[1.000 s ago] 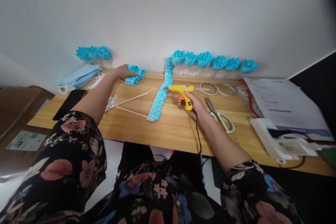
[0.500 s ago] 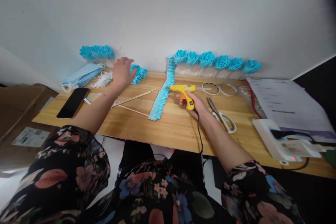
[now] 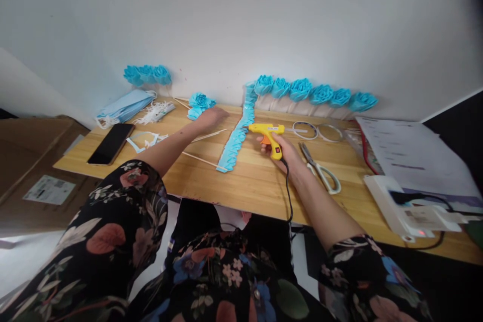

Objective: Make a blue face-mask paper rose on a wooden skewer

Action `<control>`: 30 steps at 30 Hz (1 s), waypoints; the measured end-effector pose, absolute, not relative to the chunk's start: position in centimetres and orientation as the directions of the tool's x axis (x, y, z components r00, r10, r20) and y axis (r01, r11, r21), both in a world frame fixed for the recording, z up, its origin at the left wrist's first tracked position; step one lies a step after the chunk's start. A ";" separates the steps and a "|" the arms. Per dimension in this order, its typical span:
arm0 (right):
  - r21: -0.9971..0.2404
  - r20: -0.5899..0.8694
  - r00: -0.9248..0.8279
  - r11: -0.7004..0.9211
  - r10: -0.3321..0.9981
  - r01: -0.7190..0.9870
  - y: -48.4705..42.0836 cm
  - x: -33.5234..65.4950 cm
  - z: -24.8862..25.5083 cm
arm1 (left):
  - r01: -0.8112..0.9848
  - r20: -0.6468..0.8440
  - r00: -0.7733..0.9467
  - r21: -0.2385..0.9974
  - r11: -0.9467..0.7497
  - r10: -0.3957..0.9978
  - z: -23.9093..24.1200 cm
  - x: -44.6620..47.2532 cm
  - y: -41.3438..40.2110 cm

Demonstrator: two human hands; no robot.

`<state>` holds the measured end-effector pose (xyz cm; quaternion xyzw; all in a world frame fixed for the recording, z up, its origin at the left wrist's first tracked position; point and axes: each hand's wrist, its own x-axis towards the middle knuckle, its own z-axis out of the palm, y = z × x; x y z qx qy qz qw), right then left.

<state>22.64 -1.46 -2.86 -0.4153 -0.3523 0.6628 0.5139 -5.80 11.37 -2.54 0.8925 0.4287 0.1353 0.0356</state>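
Note:
My right hand (image 3: 277, 148) is wrapped round the handle of a yellow hot glue gun (image 3: 269, 131), with a clear glue stick out of its back end. The nozzle is at the right edge of a pleated blue strip (image 3: 234, 143) that lies lengthwise on the table. My left hand (image 3: 214, 118) hovers left of the strip, close to a blue flower (image 3: 200, 101); its fingers are blurred and partly hidden. Thin wooden sticks (image 3: 204, 162) lie below it, one end touching the strip.
Blue flowers on stems lean on the wall at the right (image 3: 301, 89) and left (image 3: 147, 75). Blue face masks (image 3: 126, 105), white cords (image 3: 154, 112) and a phone (image 3: 111, 144) lie left. Scissors (image 3: 320, 168), tape rolls (image 3: 305, 130), papers (image 3: 415, 156) and a power strip (image 3: 392, 209) lie right.
My left hand has moved right and down, from beside the left-hand flower toward the pleated strip. My right hand holds the glue gun almost where it was. The view has shifted slightly.

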 end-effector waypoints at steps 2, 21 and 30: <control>-0.899 -0.183 -0.128 -0.219 0.975 -0.379 -1.5 22.6 -2.8 | 0.780 0.209 0.553 0.211 -0.590 0.806 -2.5 -6.5 11.6; -0.871 -0.202 -0.115 -0.232 0.973 -0.432 -1.7 22.5 -2.3 | 0.688 0.240 0.528 0.441 -0.577 0.814 -0.3 -6.1 7.8; -0.887 -0.183 -0.037 -0.181 0.982 -0.425 -1.8 23.0 -1.8 | 0.576 0.228 0.283 0.737 -0.355 0.932 0.2 -9.0 -0.4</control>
